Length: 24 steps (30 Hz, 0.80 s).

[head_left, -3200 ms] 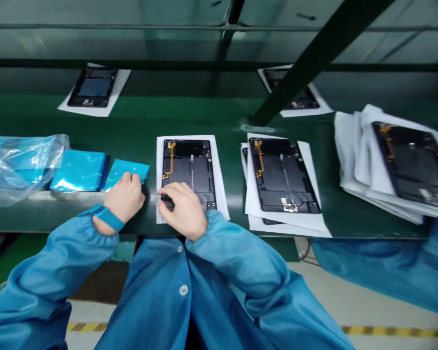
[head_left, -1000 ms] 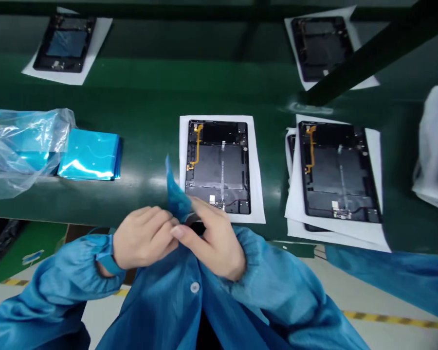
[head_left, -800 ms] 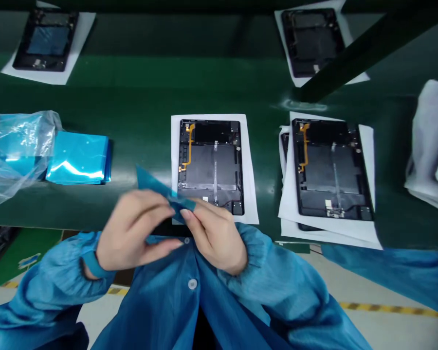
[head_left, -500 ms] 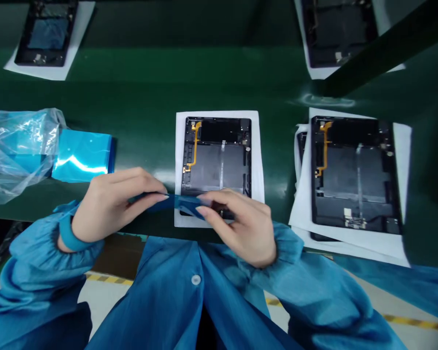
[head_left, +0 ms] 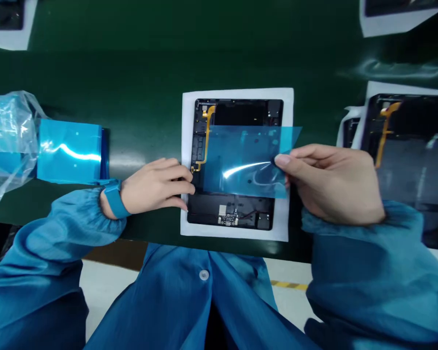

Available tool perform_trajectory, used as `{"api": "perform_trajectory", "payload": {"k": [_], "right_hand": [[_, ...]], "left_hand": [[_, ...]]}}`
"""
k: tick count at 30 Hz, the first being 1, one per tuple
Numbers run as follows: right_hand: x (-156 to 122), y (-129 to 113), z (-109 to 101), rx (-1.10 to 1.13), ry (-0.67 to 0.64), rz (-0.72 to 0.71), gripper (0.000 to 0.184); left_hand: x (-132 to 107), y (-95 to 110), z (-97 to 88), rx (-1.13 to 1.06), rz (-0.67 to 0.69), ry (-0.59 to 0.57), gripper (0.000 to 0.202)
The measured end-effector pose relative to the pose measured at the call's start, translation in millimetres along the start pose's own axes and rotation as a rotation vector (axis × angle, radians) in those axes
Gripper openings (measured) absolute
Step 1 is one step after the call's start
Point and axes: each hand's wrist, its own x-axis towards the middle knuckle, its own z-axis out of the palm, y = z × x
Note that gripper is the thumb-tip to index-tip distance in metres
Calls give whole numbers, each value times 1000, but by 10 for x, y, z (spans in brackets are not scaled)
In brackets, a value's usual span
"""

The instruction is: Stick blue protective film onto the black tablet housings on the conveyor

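Note:
Between thumb and fingers, my right hand (head_left: 332, 180) pinches the right side of a clear blue plastic film (head_left: 237, 155). The film lies over or just above the middle of an opened tablet housing (head_left: 208, 209); whether it touches cannot be told. An orange flex cable (head_left: 209, 131) runs along the housing's left side, and a small circuit board (head_left: 228, 218) shows at its lower end. White sheet paper (head_left: 188, 231) lies under the housing. My left hand (head_left: 156, 184) rests at the housing's left edge, fingers apart and holding nothing.
To the left is a stack of blue films (head_left: 71, 160) beside a clear plastic bag (head_left: 7, 146) of more. Another opened tablet (head_left: 405, 160) lies on paper at the right. Further tablets (head_left: 397, 6) are partly in view along the far side of the green table (head_left: 149, 68).
The blue film, held in both hands before, is now spread over the tablet in my right hand alone. My left hand has let go and moved to the tablet's left edge. The view has shifted.

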Motion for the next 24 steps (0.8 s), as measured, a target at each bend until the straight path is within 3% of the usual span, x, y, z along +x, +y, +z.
{"api": "perform_trajectory", "payload": {"k": [7, 15, 24], "right_hand": [[59, -3, 52, -238, -42, -80, 24], [63, -44, 88, -375, -29, -128, 29], [80, 50, 52, -420, -16, -193, 16]], "left_hand": [[-93, 0, 41, -91, -22, 73, 29], [-50, 18, 27, -76, -71, 49, 30], [-19, 16, 3, -88, -85, 13, 29]]}}
